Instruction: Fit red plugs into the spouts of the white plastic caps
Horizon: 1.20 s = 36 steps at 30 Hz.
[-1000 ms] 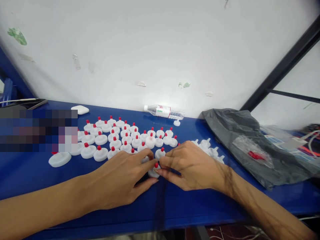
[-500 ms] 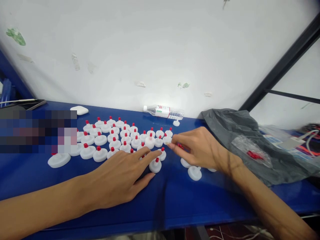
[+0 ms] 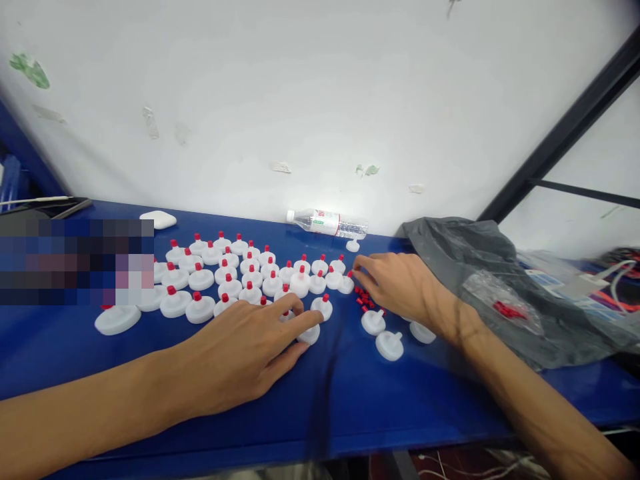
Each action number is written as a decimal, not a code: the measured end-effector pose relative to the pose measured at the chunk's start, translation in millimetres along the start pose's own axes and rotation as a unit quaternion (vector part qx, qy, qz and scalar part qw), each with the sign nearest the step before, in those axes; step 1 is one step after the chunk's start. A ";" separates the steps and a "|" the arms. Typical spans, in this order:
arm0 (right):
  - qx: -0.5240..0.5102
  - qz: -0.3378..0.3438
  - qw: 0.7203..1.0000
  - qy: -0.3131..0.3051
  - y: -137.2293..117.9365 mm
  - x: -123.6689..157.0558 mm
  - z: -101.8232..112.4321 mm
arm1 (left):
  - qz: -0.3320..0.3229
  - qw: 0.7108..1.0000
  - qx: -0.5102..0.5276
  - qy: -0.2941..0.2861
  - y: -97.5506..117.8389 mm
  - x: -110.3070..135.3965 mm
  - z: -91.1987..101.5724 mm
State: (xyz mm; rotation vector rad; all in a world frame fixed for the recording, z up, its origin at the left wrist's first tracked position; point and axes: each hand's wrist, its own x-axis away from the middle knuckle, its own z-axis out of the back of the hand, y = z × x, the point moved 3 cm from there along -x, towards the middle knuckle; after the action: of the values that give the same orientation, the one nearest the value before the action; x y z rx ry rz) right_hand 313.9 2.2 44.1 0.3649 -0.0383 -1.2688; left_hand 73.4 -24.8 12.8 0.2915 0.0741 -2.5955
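Note:
Several white plastic discs [image 3: 201,309], each with a short nozzle under a small red cap, stand grouped across the blue table. My left hand [image 3: 255,353] reaches over the group's front, its index finger and thumb closed around the sides of one white disc [image 3: 309,335]; the index finger hides its top. At the group's right end, my right hand [image 3: 395,280] has curled fingertips against the red cap of another disc [image 3: 347,285], which leans toward them. Loose red caps [image 3: 365,300] lie partly beneath that hand. In front of them are uncapped white discs [image 3: 389,346] with bare nozzles.
Against the wall lies a clear plastic bottle [image 3: 325,223] with a lone disc [image 3: 353,245] beside it. To the right, a grey plastic sheet [image 3: 450,260] carries a clear bag of red caps [image 3: 505,303]. A white rounded object [image 3: 159,219] is at back left. A blurred patch covers the far left.
My right hand has shifted slightly right and up, uncovering the leaning disc and loose red caps. My left index finger has come down over the red cap of the front disc.

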 end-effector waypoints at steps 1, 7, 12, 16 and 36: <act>-0.001 -0.006 1.000 0.007 0.4 -0.4 0.1 | 0.001 1.000 -0.002 -0.002 -0.3 -0.2 0.0; -0.077 0.023 0.994 0.076 -2.5 -1.4 4.0 | -0.008 1.000 -0.009 0.006 -0.3 0.1 0.7; -0.092 0.066 0.992 0.054 -7.2 -4.1 -6.1 | -0.008 1.000 -0.010 0.009 -0.3 0.7 -0.2; -0.095 0.066 0.991 0.062 -6.0 -4.2 -5.8 | -0.006 1.000 -0.012 0.009 0.2 0.4 0.4; -0.092 0.042 0.993 0.058 -1.9 -4.7 -3.5 | -0.006 1.000 -0.007 0.007 -1.0 1.2 -1.1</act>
State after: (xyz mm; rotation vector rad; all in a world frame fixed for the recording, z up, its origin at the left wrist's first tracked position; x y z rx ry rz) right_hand 311.5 7.0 41.1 0.2732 0.1598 -1.1554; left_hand 72.1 -24.3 11.4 0.3054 0.0985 -2.6040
